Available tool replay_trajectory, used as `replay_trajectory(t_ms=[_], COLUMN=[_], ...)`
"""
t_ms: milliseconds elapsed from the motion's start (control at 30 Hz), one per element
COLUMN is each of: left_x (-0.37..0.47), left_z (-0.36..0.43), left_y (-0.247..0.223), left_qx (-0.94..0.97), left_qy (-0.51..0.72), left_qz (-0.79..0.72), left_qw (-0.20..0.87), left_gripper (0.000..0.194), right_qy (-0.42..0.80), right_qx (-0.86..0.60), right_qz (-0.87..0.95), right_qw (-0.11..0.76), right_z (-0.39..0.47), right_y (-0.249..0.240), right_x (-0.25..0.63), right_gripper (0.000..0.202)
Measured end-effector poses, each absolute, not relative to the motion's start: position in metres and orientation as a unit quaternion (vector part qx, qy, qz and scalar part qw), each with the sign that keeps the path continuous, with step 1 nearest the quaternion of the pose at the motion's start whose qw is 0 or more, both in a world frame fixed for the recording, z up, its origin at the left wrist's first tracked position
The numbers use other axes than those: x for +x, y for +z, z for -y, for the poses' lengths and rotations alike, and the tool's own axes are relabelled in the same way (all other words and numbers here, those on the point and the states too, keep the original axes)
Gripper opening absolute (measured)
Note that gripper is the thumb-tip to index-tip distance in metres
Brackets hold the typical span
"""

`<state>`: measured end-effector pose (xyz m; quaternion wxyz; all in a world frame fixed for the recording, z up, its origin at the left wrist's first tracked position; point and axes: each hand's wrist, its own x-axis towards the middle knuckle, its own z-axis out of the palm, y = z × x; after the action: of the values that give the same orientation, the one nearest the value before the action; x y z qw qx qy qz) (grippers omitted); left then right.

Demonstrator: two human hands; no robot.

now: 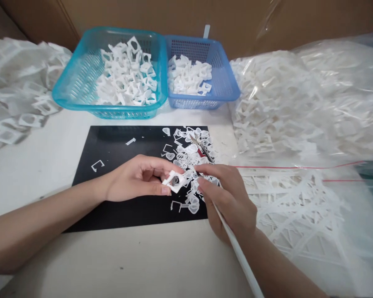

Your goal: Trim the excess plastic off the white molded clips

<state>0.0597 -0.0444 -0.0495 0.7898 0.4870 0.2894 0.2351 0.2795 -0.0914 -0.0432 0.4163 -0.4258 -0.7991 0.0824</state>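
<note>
Two baskets (pixel 115 108) stand behind scraps (pixel 191 149); left fingers (pixel 157 189) pinch a white frame (pixel 180 181), right fingers (pixel 216 170) a tool (pixel 236 244)

**Readable text: none**

Checked the head view for text, labels, brands, numbers and signs. Nothing legible on any surface.

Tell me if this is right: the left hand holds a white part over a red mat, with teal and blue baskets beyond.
No: the head view shows the mat is black, not red. The left hand does hold a white part over it, with the teal basket and blue basket beyond.
</note>
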Motion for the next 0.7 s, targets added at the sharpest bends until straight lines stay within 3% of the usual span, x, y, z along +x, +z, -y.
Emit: replay_trajectory(t_ms=[233,433,700], left_x=[0.059,0.06,0.062], left_z=[0.05,0.047,0.049], left_y=[-0.048,-0.05,-0.05], left_qx=[0.507,0.491,0.488], left_qy=[0.173,0.214,0.247], left_qz=[-0.297,-0.254,-0.275], left_qw=[0.79,0.805,0.791], left_gripper=[0.042,0.048,0.048], right_qy=[0.063,0.093,0.231], right_qx=[-0.489,-0.485,-0.376], right_qz=[0.72,0.744,0.791], right_qw=[0.489,0.45,0.424], right_z=[0.084,0.086,0.093], right_y=[-0.038,-0.036,-0.025], right_x=[0.281,0.287,0.281], right_gripper=[0.023,0.012,0.016])
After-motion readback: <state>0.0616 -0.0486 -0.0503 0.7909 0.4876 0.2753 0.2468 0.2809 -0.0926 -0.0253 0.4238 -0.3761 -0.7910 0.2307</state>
